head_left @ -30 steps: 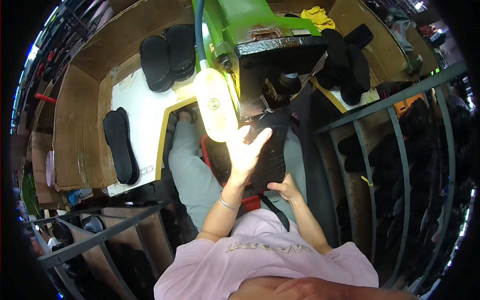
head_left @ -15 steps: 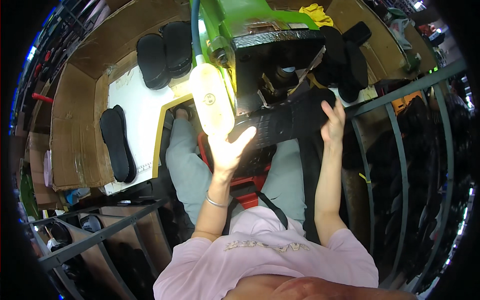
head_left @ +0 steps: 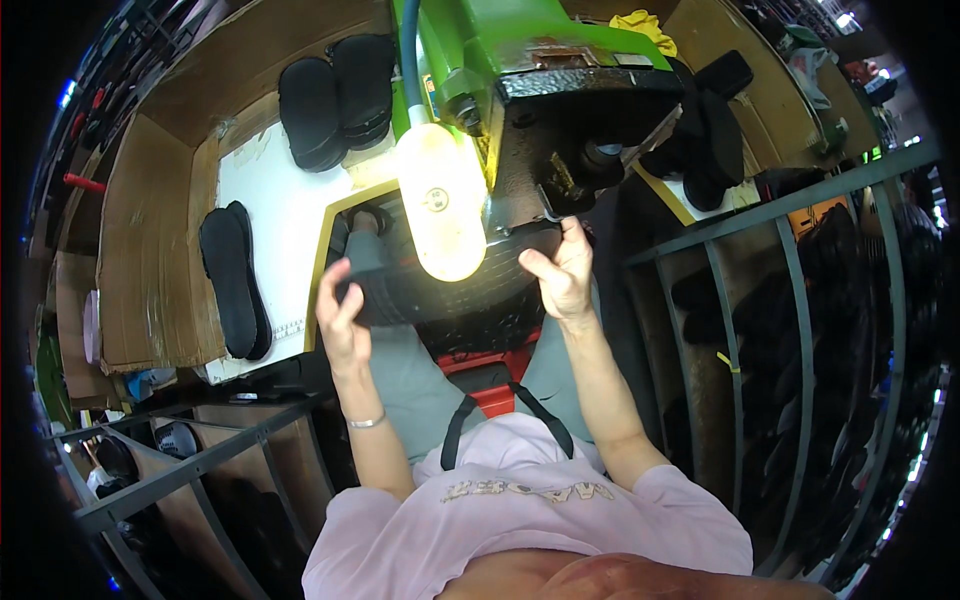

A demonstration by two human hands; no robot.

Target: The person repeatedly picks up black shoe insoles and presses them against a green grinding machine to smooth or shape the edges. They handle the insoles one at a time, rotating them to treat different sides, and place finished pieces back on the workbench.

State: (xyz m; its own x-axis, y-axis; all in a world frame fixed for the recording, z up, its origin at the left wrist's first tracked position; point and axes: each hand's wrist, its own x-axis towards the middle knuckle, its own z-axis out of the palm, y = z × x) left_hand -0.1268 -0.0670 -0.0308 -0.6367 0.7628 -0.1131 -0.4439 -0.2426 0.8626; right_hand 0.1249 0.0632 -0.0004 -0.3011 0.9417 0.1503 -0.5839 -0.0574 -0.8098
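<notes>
Your right fingers (head_left: 575, 240) grip one end of the long black textured sole (head_left: 400, 295); your left fingers (head_left: 331, 283) curl at its other end, their grip unclear. Between them, the glowing oval lamp (head_left: 440, 190) blocks part of it. Beyond your right fingers stands the black-and-green metal machine (head_left: 590, 100); left of your left fingers, paired black soles (head_left: 232, 285) lie on the white, yellow-edged table (head_left: 285, 225).

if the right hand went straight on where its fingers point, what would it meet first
Most likely the black machine head just beyond the right hand, though depth is unclear.
</notes>
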